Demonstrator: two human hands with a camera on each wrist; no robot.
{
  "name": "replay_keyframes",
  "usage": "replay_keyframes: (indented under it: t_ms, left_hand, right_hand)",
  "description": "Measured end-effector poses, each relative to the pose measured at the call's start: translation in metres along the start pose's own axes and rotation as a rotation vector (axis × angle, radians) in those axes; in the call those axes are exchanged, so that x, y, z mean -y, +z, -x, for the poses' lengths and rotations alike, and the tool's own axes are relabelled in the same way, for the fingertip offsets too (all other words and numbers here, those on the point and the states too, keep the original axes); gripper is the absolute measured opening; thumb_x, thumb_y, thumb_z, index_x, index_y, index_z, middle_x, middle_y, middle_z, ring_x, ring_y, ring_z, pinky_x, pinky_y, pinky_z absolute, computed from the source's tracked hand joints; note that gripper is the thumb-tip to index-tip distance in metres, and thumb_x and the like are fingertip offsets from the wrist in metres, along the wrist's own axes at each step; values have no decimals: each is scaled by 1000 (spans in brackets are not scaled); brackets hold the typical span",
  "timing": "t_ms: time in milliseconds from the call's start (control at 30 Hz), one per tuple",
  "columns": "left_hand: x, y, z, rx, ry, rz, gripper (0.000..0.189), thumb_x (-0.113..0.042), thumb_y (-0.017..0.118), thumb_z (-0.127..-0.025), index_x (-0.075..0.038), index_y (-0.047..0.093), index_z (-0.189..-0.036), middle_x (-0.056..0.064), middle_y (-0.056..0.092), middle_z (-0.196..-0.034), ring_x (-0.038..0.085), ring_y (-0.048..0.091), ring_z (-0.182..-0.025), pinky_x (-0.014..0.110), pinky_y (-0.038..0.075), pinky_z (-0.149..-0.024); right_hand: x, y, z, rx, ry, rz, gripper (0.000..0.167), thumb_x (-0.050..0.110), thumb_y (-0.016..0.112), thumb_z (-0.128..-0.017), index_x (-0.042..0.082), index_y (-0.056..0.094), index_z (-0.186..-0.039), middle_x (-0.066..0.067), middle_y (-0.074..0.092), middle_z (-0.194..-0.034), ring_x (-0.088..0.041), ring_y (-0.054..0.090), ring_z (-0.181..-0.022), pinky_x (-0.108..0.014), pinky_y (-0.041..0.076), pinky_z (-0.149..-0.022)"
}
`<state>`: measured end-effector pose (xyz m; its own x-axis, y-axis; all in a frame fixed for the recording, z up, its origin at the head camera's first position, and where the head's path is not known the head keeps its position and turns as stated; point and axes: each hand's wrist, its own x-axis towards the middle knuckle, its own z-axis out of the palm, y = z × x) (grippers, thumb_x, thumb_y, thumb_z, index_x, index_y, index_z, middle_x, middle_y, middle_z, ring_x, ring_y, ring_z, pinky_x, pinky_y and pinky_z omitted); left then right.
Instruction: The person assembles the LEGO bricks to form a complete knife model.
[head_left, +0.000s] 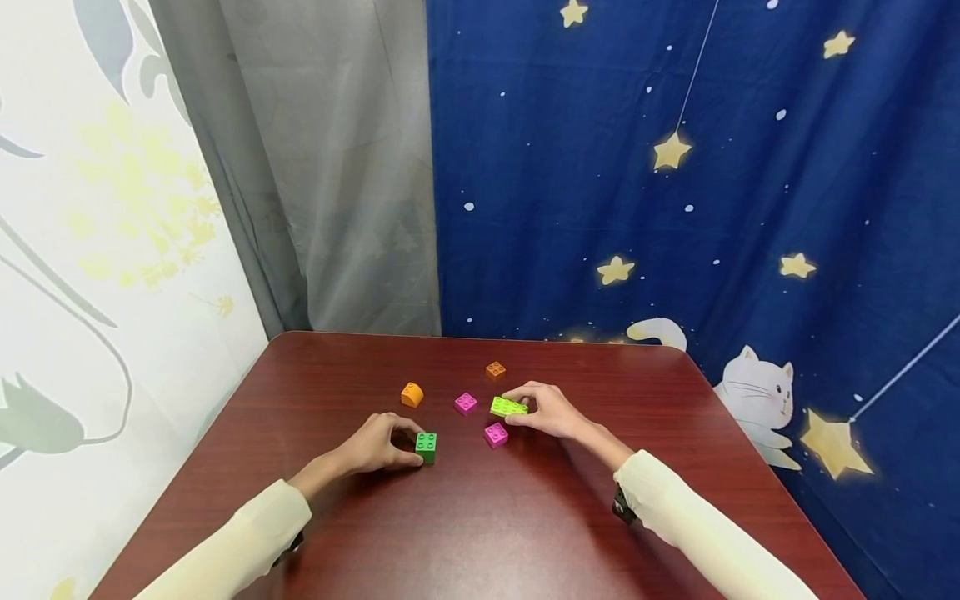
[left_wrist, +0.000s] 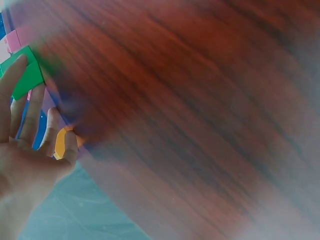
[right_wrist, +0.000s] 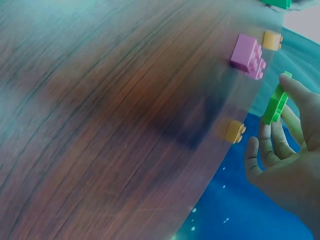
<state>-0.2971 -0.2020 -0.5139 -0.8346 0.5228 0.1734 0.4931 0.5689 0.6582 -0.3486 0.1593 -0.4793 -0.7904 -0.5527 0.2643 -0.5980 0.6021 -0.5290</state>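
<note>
My left hand pinches a green building block between thumb and fingers, left of the table's middle. The left wrist view shows the same green block at the fingertips. A long, flat lime-green building block is held by my right hand, with the thumb on one end and fingers on the other in the right wrist view. That lime block looks raised off the table there. Near it lie two magenta blocks, one to its left and another just in front.
A yellow-orange block with a rounded side lies beyond my left hand. Farther back is a darker orange block. The reddish-brown table ends at a grey curtain and a blue star-patterned curtain.
</note>
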Motion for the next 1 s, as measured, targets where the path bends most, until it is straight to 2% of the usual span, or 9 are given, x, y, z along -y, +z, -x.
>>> replay_keyframes:
  t_ms: [200,367,500,733,867,1000]
  left_hand:
    - [-2,-1,-2,15,-10,0,30,-24,93,-80,-15,78,-104,-7,75,-92,22,72,-92,43,58,-86]
    - [-3,-1,-2,34,-29,3,30,-24,92,-81,-15,78,-106,-6,75,-95,21,71,-93,43,58,-87]
    - [-3,-1,-2,31,-17,1,30,-24,92,-80,-15,78,-105,-6,76,-94,21,71,-92,44,57,-86]
    - [-1,-3,-1,32,-11,4,29,-23,92,-81,-14,78,-105,-6,75,-94,22,71,-92,46,57,-86]
    - [0,-4,-2,30,-17,-4,30,-25,92,-81,-14,79,-105,-8,75,-94,21,70,-92,44,57,-86]
    - [0,-4,-4,30,-19,-7,30,-26,92,-81,-14,79,-106,-8,75,-95,20,70,-92,42,57,-86]
  right_hand:
    - [15,7,-6,22,-26,-12,40,24,87,-86,10,77,-122,-1,69,-101,-21,63,-89,-24,46,-70]
    - [27,14,-9,59,-41,-40,38,23,86,-87,12,77,-122,-1,69,-99,-30,64,-89,-23,45,-69]
    - [36,20,-14,74,-64,-49,38,23,86,-87,13,77,-122,0,68,-98,-32,63,-90,-23,44,-69]
    - [51,34,-24,95,-96,-29,37,24,87,-87,13,77,-121,1,71,-102,-15,62,-89,-21,46,-71]
    - [59,43,-30,119,-96,-43,37,26,86,-88,14,77,-122,2,70,-102,-15,63,-86,-21,49,-65]
    - [66,49,-35,140,-114,-43,37,26,86,-89,16,76,-123,5,69,-104,-14,62,-86,-23,51,-67]
